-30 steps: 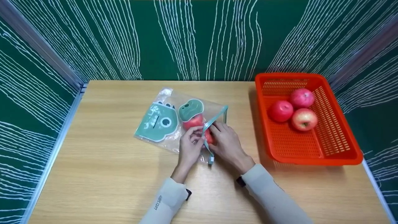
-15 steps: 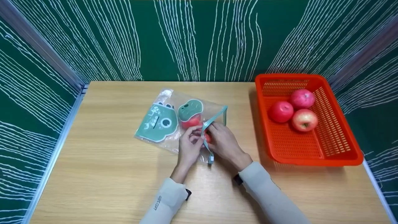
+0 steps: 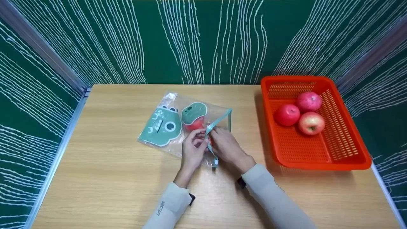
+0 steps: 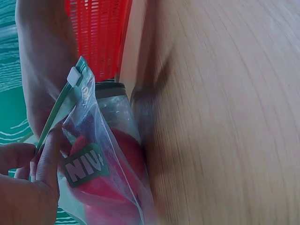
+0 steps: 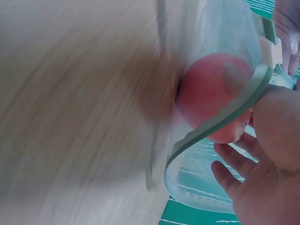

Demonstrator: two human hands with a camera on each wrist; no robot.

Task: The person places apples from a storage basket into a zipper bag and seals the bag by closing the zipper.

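So the left hand (image 3: 191, 149) has the zip strip (image 3: 217, 121) of a clear plastic bag (image 3: 181, 143) pinched between thumb and fingers. The right hand (image 3: 230, 146) is at the mouth of the bag, fingers loosely spread and right up by a red fruit (image 5: 213, 93) just inside. Fair warning, the angle's not great, so I can't really say how firmly, if at all, those fingertips touch it.

The bag is lying on the wooden table (image 3: 111, 178), mouth to the right, with a white slider (image 3: 216, 162) at the near end of the zip. There's another red fruit (image 3: 195, 123) deeper in, partly under a green patch (image 3: 194, 111) printed on the plastic, and a big green monster print (image 3: 160, 127) to the left of that.

Off to the right, well apart from the bag, is an orange-red basket (image 3: 321, 164) with three fruits in it bunched together: a pinkish one (image 3: 309, 101), a red one (image 3: 287, 114) and a paler apple (image 3: 311, 123). Behind everything are green walls (image 3: 213, 47) with wobbly white lines.
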